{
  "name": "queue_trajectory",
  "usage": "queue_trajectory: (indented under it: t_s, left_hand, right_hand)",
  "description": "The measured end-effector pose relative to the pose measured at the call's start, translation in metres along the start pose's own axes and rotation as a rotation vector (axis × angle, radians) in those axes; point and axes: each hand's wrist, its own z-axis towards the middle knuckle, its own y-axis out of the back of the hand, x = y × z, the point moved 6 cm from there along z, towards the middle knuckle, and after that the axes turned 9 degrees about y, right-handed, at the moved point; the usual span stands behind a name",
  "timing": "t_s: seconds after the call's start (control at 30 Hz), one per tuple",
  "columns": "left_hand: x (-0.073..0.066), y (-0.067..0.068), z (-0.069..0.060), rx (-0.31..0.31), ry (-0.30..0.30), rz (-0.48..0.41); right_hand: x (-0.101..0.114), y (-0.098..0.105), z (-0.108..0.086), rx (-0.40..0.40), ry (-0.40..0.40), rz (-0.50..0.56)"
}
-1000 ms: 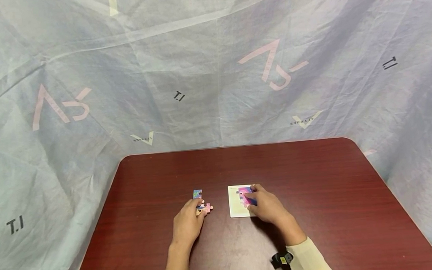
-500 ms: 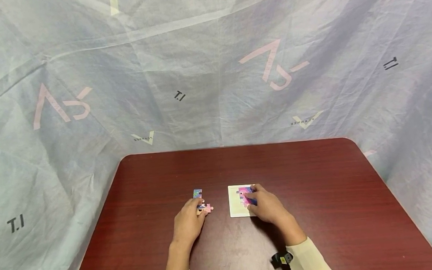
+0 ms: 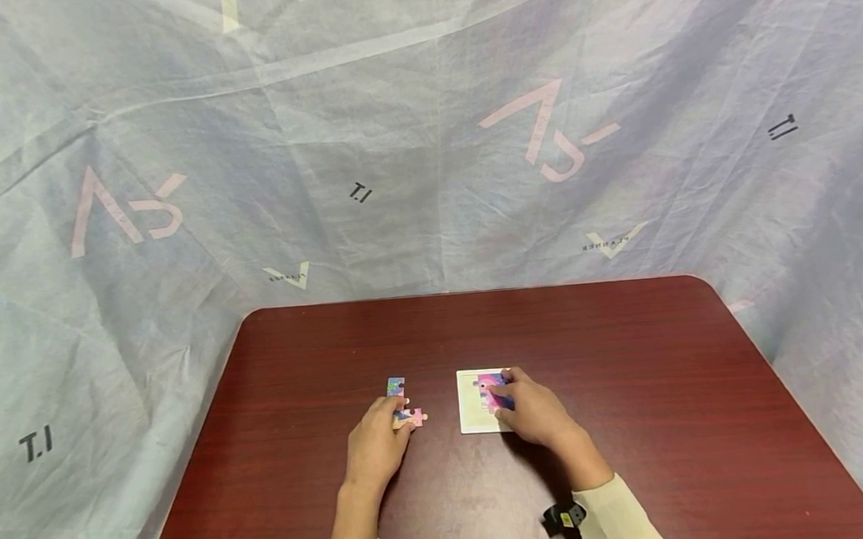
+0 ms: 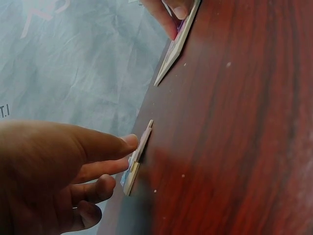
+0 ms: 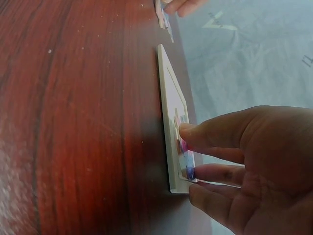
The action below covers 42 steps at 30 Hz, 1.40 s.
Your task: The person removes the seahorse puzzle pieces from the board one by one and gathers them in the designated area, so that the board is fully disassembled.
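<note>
Brightly pink and blue pieces in pale tray, right grip parted, loose knobbed pieces, left grip parted

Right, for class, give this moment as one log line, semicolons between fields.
left hand: at puzzle pieces outside pale tray; right hand: touching pink-and-blue pieces in tray; surface: reddish-brown table

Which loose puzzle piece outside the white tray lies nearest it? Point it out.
The pink piece, beside the thumb of the left hand: its knob reaches farthest toward the white tray. The blue-patterned piece lies farther left, farther from the person.
</note>
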Motion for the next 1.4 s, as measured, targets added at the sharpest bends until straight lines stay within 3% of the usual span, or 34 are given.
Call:
queue_trajectory:
  t_s: [0.53, 0.8, 1.4]
  left_hand:
    - [-0.004, -0.001, 0.000, -0.013, -0.016, 0.001]
    - [-0.023, -0.006, -0.003, -0.001, -0.058, 0.001]
    - [-0.063, -0.021, -0.010, 0.031, -0.197, 0.015]
  right_hand:
    - [0.000, 0.000, -0.001, -0.010, 0.021, -0.016]
    - [0.001, 0.005, 0.000, -0.022, 0.054, -0.048]
    - [-0.004, 0.003, 0.000, -0.051, 0.050, 0.036]
